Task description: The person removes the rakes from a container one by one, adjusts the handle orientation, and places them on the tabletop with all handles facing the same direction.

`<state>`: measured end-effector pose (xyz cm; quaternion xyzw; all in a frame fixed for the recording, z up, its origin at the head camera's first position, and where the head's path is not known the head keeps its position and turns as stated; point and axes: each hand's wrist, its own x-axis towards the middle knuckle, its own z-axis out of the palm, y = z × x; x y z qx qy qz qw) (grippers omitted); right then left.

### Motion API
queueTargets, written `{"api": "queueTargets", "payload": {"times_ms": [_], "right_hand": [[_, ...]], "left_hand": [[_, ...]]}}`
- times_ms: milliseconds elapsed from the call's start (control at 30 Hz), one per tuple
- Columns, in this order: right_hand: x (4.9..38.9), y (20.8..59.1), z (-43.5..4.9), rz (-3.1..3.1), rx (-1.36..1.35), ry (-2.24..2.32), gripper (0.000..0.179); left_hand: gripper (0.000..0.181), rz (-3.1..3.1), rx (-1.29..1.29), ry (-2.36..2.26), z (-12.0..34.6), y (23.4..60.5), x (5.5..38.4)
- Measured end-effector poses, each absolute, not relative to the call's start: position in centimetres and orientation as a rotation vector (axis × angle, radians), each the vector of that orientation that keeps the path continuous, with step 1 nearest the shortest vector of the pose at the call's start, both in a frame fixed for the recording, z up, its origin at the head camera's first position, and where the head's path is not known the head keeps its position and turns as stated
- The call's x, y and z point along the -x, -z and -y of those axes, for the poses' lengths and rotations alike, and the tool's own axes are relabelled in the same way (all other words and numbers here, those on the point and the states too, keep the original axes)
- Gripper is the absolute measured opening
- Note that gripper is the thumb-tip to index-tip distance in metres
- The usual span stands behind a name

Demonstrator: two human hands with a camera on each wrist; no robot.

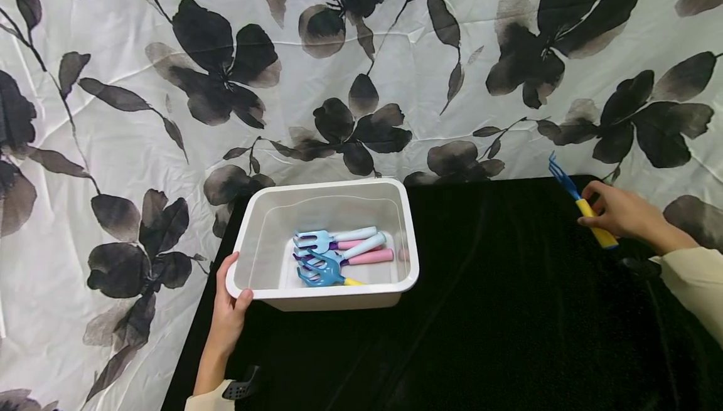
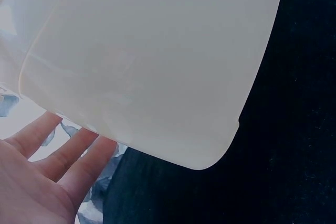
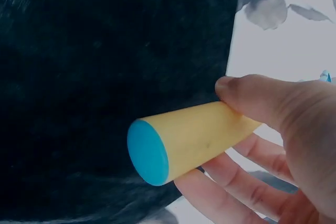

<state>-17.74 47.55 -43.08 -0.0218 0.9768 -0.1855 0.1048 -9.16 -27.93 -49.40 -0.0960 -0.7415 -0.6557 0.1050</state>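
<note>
My right hand [image 1: 627, 213] holds a small garden hand rake by its yellow handle [image 1: 597, 224], with thumb and fingers around it. The rake's blue tines [image 1: 562, 176] point up and away. In the right wrist view the handle's blue end cap [image 3: 148, 152] faces the camera. My left hand [image 1: 228, 317] grips the front left corner of a white plastic tub [image 1: 322, 295]; in the left wrist view its fingers [image 2: 86, 163] lie against the tub's outer wall. Inside the tub lie several small rakes and forks, among them a blue rake [image 1: 324, 273] and pink handles [image 1: 373, 256].
The tub stands on a black cloth-covered table [image 1: 480, 310], toward its left back. A white sheet with dark flowers [image 1: 361, 85] hangs behind the table and runs down its left side. A watch [image 1: 240, 389] sits on my left wrist.
</note>
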Motion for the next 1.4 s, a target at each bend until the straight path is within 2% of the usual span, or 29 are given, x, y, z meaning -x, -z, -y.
{"api": "queueTargets", "payload": {"times_ms": [467,933,1400], "right_hand": [[17.1,46.3,-50.5,-2.860,-0.084,0.448,0.059],[18.1,48.5,-51.5,-2.866,-0.075,0.422,0.066],[18.3,49.1,-51.8,-2.861,0.047,0.522,0.045]], "left_hand": [[0.068,2.170,0.296,1.949,27.9,49.5,9.1],[0.069,2.186,0.263,1.939,27.6,49.5,8.9],[0.069,2.211,0.252,1.932,27.6,49.3,9.1]]}}
